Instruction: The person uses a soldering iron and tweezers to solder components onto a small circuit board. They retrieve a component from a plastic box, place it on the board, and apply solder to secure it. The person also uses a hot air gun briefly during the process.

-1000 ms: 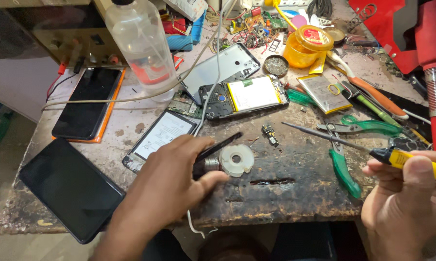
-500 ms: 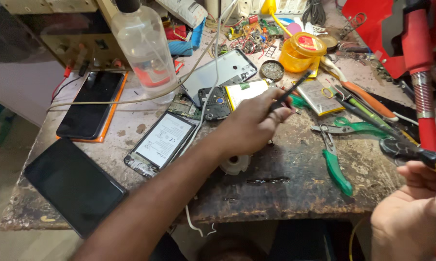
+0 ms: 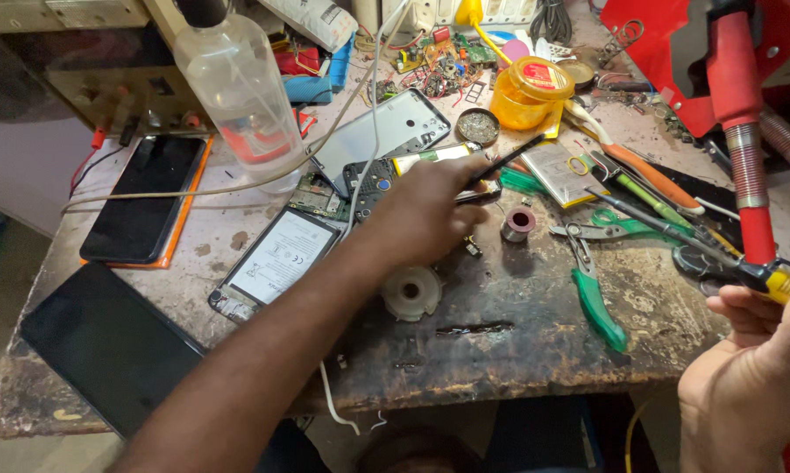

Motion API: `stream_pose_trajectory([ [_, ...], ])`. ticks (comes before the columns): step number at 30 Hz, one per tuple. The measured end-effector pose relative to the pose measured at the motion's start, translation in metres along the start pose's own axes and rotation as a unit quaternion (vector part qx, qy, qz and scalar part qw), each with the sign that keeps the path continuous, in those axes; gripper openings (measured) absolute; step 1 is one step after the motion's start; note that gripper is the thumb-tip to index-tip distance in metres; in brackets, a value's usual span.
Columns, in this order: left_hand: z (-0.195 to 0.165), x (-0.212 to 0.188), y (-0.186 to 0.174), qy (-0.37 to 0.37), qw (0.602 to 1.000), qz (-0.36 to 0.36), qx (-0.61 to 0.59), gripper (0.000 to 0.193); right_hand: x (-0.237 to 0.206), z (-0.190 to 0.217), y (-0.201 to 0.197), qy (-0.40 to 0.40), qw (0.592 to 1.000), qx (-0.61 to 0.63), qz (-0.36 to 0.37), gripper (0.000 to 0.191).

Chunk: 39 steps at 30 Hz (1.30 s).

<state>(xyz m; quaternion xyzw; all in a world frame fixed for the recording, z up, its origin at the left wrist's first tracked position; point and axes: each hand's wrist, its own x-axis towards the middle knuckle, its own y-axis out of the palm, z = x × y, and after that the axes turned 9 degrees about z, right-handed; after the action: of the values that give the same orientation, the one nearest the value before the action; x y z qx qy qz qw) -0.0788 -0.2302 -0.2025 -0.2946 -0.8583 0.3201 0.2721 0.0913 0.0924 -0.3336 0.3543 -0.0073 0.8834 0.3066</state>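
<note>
Left of the open phone (image 3: 386, 180) stands a clear bottle (image 3: 237, 83). The left hand (image 3: 421, 215) lies over that phone, fingers pinched on a thin black tool (image 3: 504, 162). Far right of the phone, the right hand (image 3: 758, 377) grips a yellow-handled iron (image 3: 776, 282)

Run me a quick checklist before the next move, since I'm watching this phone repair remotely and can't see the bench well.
1. Left hand has a grip on the thin black tool: ok.
2. Tool tip is clear of the yellow tub: ok, it stops short of it.
3. Right hand holds the yellow-handled tool: ok.
4. That tool's tip points away from the left arm: cannot tell, tip not clearly shown.
5. Opened phone lies flat on the bench: ok, partly hidden by the hand.
6. White cable is off the opened phone: not ok, it crosses over it.
</note>
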Motion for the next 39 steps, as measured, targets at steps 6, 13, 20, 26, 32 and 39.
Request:
stream_pose_trajectory([
  [6, 0.006, -0.018, -0.022, -0.129, 0.987, 0.098, -0.002, 0.027, 0.004, 0.016, 0.029, -0.028, 0.998, -0.006, 0.057, 0.028],
  [13, -0.004, -0.024, -0.010, -0.080, 0.988, 0.071, 0.114, 0.029, 0.006, 0.038, 0.065, -0.004, 0.997, 0.012, 0.080, 0.022],
  [20, -0.006, -0.024, -0.023, -0.129, 0.992, -0.002, -0.007, 0.037, 0.011, 0.049, 0.076, 0.001, 0.995, -0.003, 0.098, 0.020],
  [26, 0.016, -0.022, -0.025, -0.142, 0.949, -0.077, -0.271, 0.042, 0.010, 0.052, 0.079, -0.002, 0.995, -0.003, 0.098, 0.022],
  [32, 0.030, -0.024, -0.018, -0.029, 0.901, -0.086, -0.424, 0.030, 0.008, 0.048, 0.073, 0.012, 0.995, 0.010, 0.096, 0.018],
  [39, 0.016, -0.026, -0.010, 0.019, 0.929, -0.114, -0.351, 0.031, 0.009, 0.048, 0.073, 0.007, 0.995, -0.001, 0.104, 0.022],
])
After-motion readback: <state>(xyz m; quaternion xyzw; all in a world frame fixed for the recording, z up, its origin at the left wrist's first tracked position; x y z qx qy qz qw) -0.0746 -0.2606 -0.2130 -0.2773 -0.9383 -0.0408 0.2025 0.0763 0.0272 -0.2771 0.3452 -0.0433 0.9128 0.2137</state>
